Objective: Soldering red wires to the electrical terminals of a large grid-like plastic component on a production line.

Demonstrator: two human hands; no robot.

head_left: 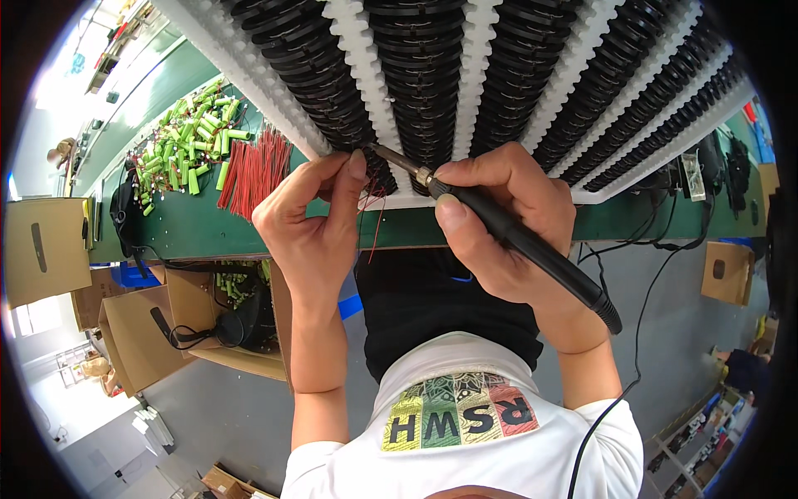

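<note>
My right hand [519, 220] is wrapped round a black soldering iron [532, 245], held like a pen. Its metal tip points up and left, to the near end of the leftmost row of black ring-shaped parts [320, 83]. Close to that tip, the thumb and forefinger of my left hand [312, 216] are pinched together at thin wires. Red and dark wire ends [376, 218] dangle just below these fingertips. Several rows of the black parts stand in a white foam tray [362, 58] with notched dividers. The exact contact at the iron's tip is too small to make out.
On the green table [174, 237], left of the tray, lie a bundle of red wires [253, 175] and a heap of green cylindrical cells [195, 137]. An open cardboard box [229, 320] stands below the table edge. The iron's black cable [644, 333] loops down at the right.
</note>
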